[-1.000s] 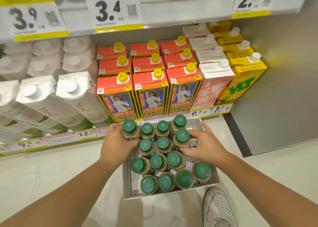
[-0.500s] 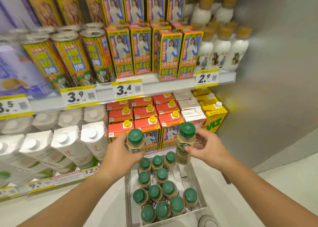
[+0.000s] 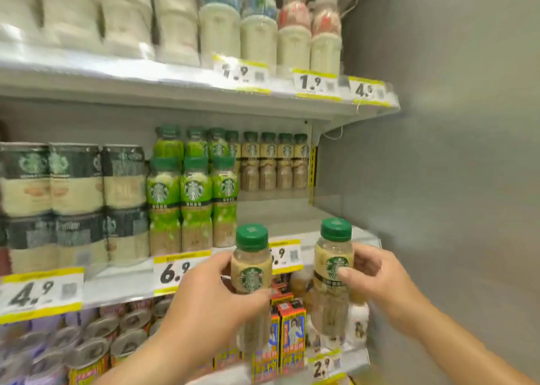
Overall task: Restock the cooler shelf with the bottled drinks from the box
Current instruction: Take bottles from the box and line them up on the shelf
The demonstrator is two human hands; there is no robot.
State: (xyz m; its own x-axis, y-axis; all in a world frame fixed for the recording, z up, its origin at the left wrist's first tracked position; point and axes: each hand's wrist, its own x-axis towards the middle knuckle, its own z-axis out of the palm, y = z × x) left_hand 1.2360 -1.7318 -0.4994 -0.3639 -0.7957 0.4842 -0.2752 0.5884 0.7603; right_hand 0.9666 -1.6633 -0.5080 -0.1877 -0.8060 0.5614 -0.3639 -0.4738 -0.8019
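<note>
Green-capped coffee bottle [image 3: 251, 263] gripped upright in left hand [image 3: 210, 300]; second matching bottle [image 3: 333, 267] gripped in right hand [image 3: 377, 279]. Both raised in front of cooler shelf [image 3: 336, 235] edge, by yellow price tags. Same-label bottles [image 3: 276, 162] stand at shelf back right; green-label bottles [image 3: 193, 197] stand to their left.

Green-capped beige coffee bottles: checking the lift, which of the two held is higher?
The green-capped beige coffee bottle in the right hand; its cap tops the left hand's bottle.

Two green-capped coffee bottles [image 3: 251, 263] [image 3: 333, 263], upright (labels forward), before cooler shelf [image 3: 336, 238]
</note>
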